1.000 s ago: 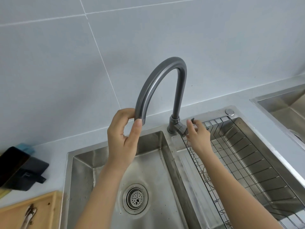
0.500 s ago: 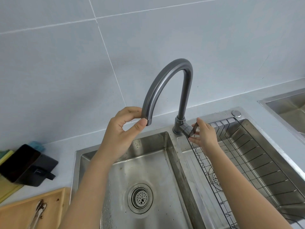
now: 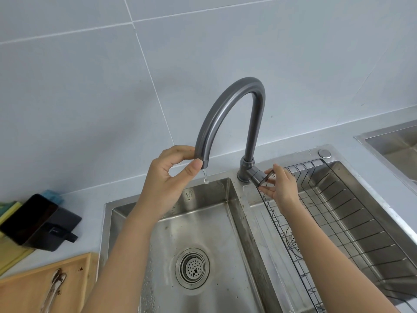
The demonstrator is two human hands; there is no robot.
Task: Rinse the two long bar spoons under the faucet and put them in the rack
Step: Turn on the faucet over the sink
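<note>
Over the left sink basin [image 3: 126, 213], my left hand [image 3: 167, 177] pinches the faucet [image 3: 228, 105] spout as water drips; my right hand [image 3: 281, 188] grasps its lever [image 3: 267, 176] beside the wire rack [image 3: 352, 222]. Bar spoons [image 3: 53, 290] lie on the wooden tray [image 3: 76, 267].

A soiled bar spoon [image 3: 53, 292] on the wooden tray [image 3: 27, 288] runs off the bottom edge; second spoon indistinguishable.

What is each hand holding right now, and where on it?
The left hand pinches the faucet at the tip of its spout. The right hand has its fingers on the faucet's handle. No spoon is held.
</note>
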